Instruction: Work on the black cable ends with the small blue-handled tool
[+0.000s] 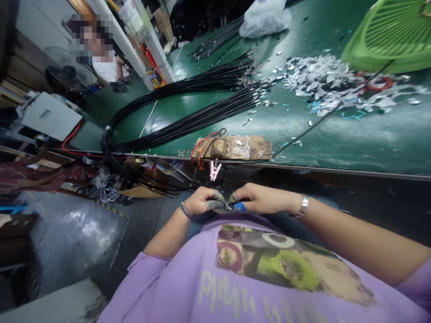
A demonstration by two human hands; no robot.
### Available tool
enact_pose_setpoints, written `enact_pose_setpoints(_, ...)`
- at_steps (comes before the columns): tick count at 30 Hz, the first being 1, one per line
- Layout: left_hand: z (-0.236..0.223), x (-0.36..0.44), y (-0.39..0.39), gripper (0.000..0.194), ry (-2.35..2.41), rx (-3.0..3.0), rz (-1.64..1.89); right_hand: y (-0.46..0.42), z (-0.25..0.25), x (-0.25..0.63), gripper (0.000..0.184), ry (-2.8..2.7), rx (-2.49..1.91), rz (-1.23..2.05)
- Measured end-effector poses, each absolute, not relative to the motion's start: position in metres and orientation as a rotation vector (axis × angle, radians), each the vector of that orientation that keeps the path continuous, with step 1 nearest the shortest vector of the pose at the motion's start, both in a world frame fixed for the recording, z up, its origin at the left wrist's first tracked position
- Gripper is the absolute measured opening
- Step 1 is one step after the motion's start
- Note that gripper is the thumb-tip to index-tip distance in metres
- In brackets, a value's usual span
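My left hand (201, 201) and my right hand (264, 198) meet in front of my waist, just below the table edge. Grey covers sit on several fingertips, and one right finger has a blue one. Both hands are closed in a pinch on what looks like a cable end (229, 206), silvery and mostly hidden by the fingers. Thin black cables (161, 186) hang off the table toward my left hand. They belong to a long looped bundle of black cables (198, 123) with stripped, silvery ends, lying on the green table (303, 143).
A wooden block (249, 147) with wires lies at the table edge, a pink clip (214, 170) below it. Foil scraps (316, 80) spread beside a green basket (387, 40). A plastic bag (266, 20) lies behind. Another person (103, 63) is at the far left.
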State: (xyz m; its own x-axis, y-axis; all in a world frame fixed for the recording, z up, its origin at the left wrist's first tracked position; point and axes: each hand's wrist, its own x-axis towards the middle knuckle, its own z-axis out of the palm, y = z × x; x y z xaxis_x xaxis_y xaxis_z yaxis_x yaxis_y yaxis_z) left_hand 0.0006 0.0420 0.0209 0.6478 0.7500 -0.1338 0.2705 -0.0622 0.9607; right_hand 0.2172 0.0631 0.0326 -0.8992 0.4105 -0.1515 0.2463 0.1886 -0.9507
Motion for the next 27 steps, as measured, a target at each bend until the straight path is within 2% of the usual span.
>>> enact_pose_setpoints(6, 0.018, 0.003, 0.042, 0.049, 0.894, 1.524, 0.556, 0.06, 0.022, 0.213, 0.039, -2.095, -0.787, 1.842)
enact_pose_setpoints(11, 0.013, 0.006, 0.033, 0.045, 1.128, 1.444, 0.7, 0.053, 0.007, 0.209, 0.043, -1.515, -1.117, 1.798)
enact_pose_setpoints(14, 0.011, 0.01, 0.024, 0.031, 1.318, 1.642, 0.836, 0.047, 0.004, 0.206, 0.046, -1.313, -1.178, 1.854)
enact_pose_setpoints(17, 0.01, 0.013, 0.019, 0.018, 1.464, 2.114, 0.978, 0.04, 0.005, 0.199, 0.048, -1.241, -1.172, 1.894)
enact_pose_setpoints(21, 0.006, 0.016, 0.016, 0.016, 1.463, 2.636, 1.044, 0.036, 0.008, 0.19, 0.046, -1.173, -1.174, 1.879)
enact_pose_setpoints(24, 0.007, 0.019, 0.015, 0.016, 1.47, 2.667, 1.012, 0.035, 0.009, 0.187, 0.044, -1.129, -1.137, 1.871)
enact_pose_setpoints(27, 0.01, 0.024, 0.012, 0.013, 1.495, 2.367, 0.974, 0.033, 0.008, 0.187, 0.038, -1.141, -1.092, 1.849)
